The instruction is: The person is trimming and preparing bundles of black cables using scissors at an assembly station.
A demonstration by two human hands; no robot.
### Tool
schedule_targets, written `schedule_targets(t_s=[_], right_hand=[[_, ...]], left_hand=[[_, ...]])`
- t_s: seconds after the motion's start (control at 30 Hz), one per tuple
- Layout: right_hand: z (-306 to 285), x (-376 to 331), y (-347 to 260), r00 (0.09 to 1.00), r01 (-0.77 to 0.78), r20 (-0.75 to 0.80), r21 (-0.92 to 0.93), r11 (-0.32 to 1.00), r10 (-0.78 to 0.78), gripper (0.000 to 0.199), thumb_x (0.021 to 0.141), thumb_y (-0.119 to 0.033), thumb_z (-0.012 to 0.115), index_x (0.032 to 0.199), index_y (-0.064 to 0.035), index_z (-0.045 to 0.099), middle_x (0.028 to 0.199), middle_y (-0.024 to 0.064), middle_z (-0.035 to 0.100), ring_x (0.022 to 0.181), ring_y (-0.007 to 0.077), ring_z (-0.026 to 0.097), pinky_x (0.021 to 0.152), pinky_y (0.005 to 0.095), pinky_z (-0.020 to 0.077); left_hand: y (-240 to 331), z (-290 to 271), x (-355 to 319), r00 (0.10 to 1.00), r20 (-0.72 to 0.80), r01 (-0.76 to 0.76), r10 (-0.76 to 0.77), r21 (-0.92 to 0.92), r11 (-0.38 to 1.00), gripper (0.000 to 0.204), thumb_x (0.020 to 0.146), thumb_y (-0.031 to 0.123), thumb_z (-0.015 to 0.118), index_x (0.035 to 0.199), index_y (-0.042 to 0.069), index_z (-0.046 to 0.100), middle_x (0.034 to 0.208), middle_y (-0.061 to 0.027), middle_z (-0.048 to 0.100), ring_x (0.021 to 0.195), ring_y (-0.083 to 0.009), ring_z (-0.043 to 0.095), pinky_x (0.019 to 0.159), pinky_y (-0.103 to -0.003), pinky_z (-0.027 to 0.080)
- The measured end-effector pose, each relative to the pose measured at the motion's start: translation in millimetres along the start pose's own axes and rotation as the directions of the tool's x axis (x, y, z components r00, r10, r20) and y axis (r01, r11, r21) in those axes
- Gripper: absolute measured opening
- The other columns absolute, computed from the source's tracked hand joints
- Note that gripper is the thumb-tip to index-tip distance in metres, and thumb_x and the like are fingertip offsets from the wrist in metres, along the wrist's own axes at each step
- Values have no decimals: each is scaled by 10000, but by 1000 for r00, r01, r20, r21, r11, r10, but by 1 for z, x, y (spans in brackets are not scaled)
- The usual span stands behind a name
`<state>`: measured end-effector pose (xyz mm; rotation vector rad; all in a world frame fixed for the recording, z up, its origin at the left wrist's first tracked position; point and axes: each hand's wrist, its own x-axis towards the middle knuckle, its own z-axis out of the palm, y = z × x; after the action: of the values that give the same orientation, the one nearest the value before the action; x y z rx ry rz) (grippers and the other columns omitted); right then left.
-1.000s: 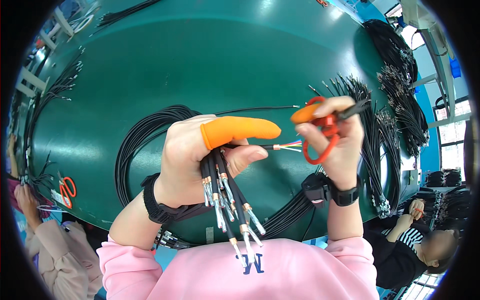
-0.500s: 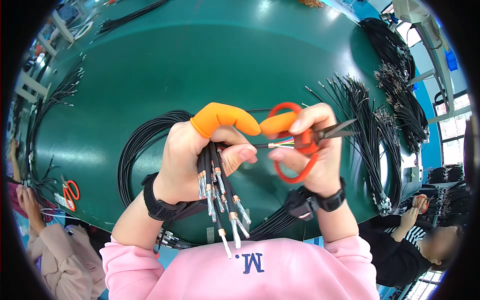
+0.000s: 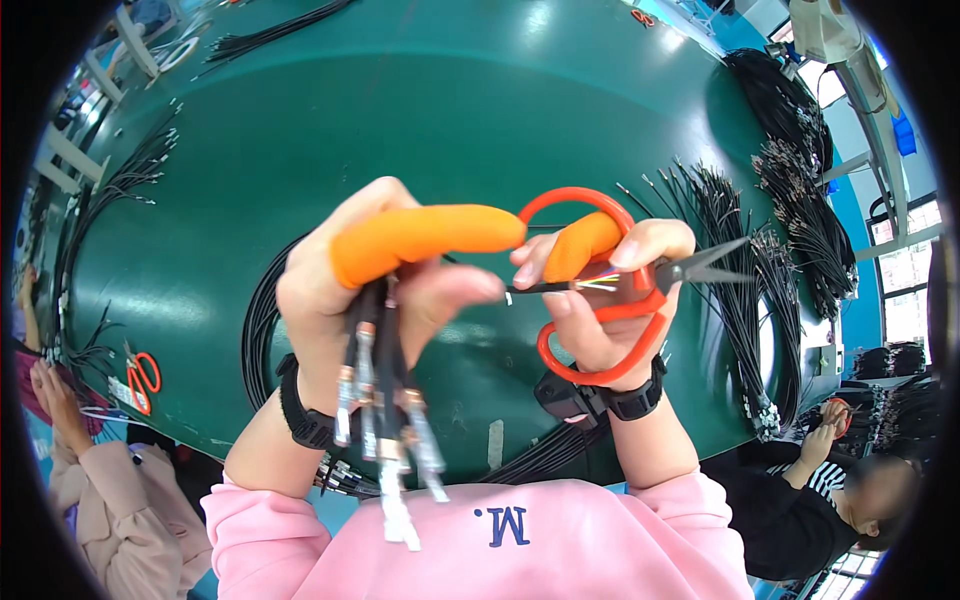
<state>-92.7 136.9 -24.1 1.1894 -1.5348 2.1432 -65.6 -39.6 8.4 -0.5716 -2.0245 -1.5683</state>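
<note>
My left hand (image 3: 325, 275), an orange cot on its index finger, is closed round a bundle of black cables (image 3: 385, 385). Their stripped, silvery ends hang down toward my chest, blurred by motion. My right hand (image 3: 625, 342) keeps red-handled scissors (image 3: 648, 306) in its grip, the blades parted and pointing right. Between its thumb and orange-cotted finger it pinches one black cable (image 3: 545, 288), from whose end thin coloured wires (image 3: 598, 284) fan out. My left thumb and index tip are close to that cable's other visible side; whether they touch it I cannot tell.
A coil of black cable (image 3: 262, 320) lies on the green table (image 3: 440, 120) under my arms. Large cable bundles (image 3: 715, 230) line the right side. Another pair of red scissors (image 3: 143, 382) rests at the left edge. Co-workers sit on both sides.
My left hand has shifted left with the bundle, and its fingers have opened slightly. The right hand has turned, moving the scissors right and up; its fingertips now pinch the cable just behind the coloured wires.
</note>
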Motion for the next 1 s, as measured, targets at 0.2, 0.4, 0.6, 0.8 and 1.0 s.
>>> schedule_targets(t_s=[0.2,0.4,0.6,0.8,1.0], right_hand=[[12,3,-8,995,88,0,-373,924,-95,338,674,95,657,932,-51,495,860,132,583,726,206,613,632,275,481],[9,3,-2,994,84,-30,-383,920,-104,361,641,100,662,927,-74,527,807,125,613,673,213,612,616,282,483],[8,6,-6,993,81,-43,-398,914,-107,347,644,89,666,915,-75,523,789,96,609,677,219,605,603,293,475],[-13,13,-10,968,228,221,-590,774,-116,402,622,70,696,935,-105,517,827,42,574,650,224,531,602,285,430],[-10,-5,-27,979,-193,-117,-252,948,168,570,614,-131,803,1054,-64,447,935,78,554,775,133,522,713,262,406]], left_hand=[[6,8,2,990,139,4,9,-94,996,285,616,105,786,855,12,661,685,-17,557,545,-108,541,481,-206,396],[0,6,-2,996,87,24,-22,-19,1000,152,676,39,725,774,-28,630,689,-65,599,565,-108,540,512,-213,407],[1,5,2,980,194,48,-49,14,999,155,737,105,672,759,-14,576,828,-82,603,612,-113,539,544,-209,404],[-9,8,2,936,343,66,-78,46,997,195,789,176,625,787,-1,542,905,-103,606,645,-138,543,591,-224,418],[-9,4,1,918,378,131,-118,-10,991,193,827,189,602,796,13,529,802,-70,570,614,-104,491,572,-217,394]])
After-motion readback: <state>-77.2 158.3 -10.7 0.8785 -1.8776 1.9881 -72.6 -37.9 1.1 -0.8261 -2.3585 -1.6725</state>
